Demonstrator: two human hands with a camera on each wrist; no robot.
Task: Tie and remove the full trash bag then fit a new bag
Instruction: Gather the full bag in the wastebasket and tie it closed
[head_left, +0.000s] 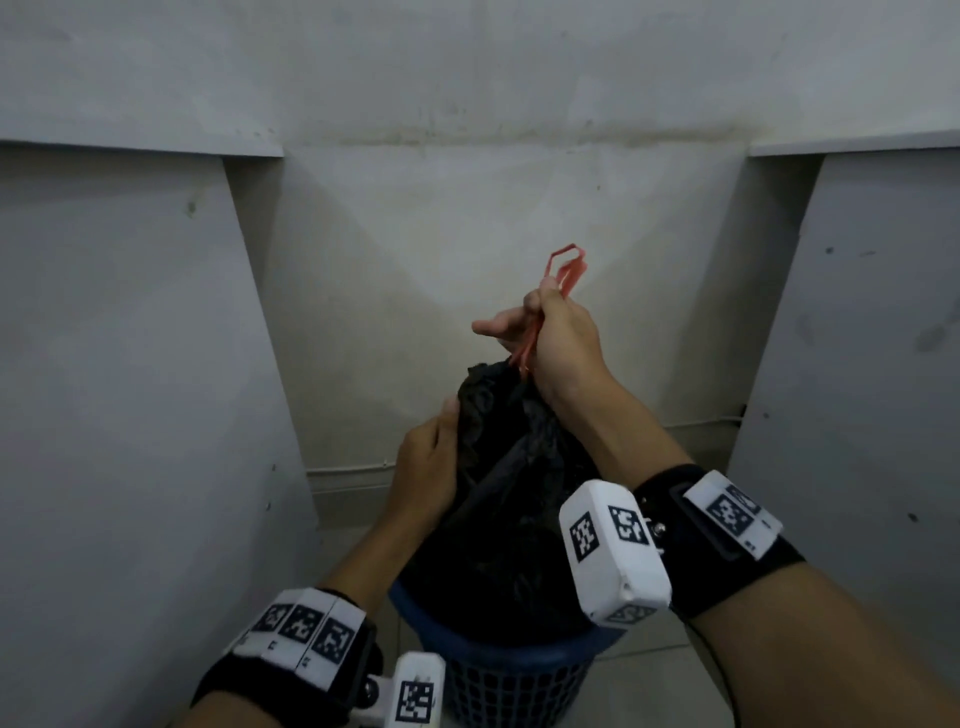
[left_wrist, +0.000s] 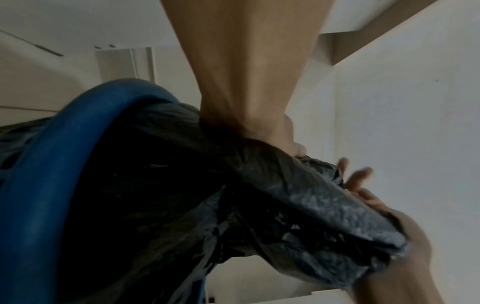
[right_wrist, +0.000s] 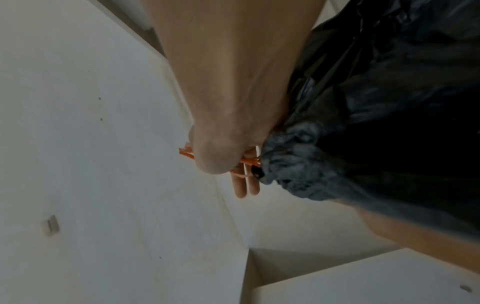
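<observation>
A full black trash bag (head_left: 509, 467) stands in a blue mesh basket (head_left: 509, 670) on the floor, its top gathered into a neck. My right hand (head_left: 561, 338) is above the neck and pinches the red drawstring (head_left: 569, 267), whose loops stick up past the thumb; the other fingers stretch out to the left. In the right wrist view the orange-red drawstring (right_wrist: 249, 161) runs from the puckered bag mouth (right_wrist: 291, 156) into my hand. My left hand (head_left: 423, 467) grips the bag's neck from the left, fingers curled into the plastic (left_wrist: 285, 195) above the basket rim (left_wrist: 52, 164).
The basket sits in a niche between two white panels, one on the left (head_left: 130, 364) and one on the right (head_left: 883, 338), with a stained wall (head_left: 493, 208) behind. A thin cable (head_left: 348, 470) runs along the wall's base. Pale floor tiles (head_left: 649, 675) surround the basket.
</observation>
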